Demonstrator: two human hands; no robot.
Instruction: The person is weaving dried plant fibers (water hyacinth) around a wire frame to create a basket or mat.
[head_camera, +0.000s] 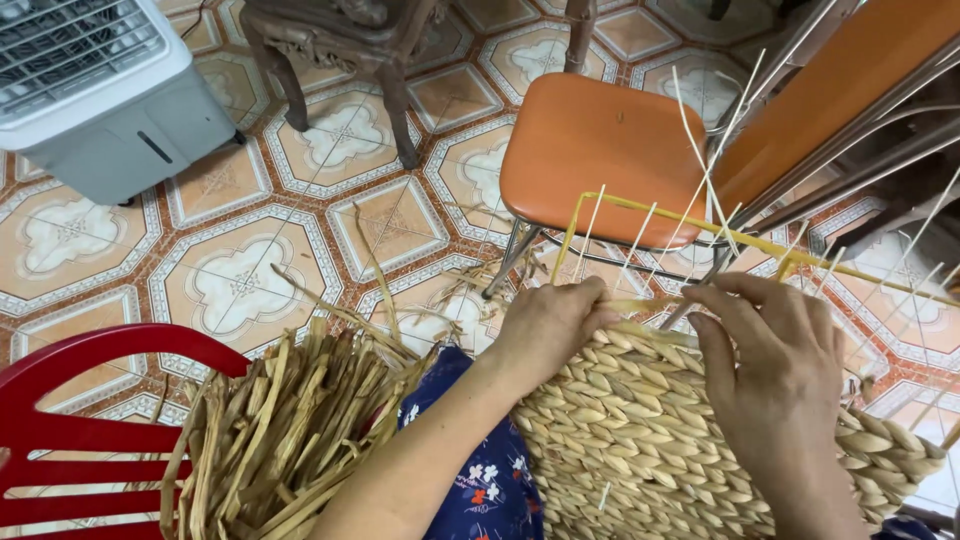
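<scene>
Patterned tile floor (240, 285), orange chair (600, 155) beyond. Woven basket (640, 440) across lap; left hand (545, 325) and right hand (775, 375) fingers (745, 290) pinched narrow on straw strand (640, 305) at basket's top edge, beneath pale upright stakes (700, 160).

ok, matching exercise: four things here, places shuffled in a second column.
1. woven basket
2. orange stool
3. dried fibre bundle
4. white cooler

a. top left corner
b. on the red chair, lower left
c. under both hands, left hand and right hand
d. beyond the hands, on the tiled floor

Pairs: 1-c, 2-d, 3-b, 4-a
</scene>
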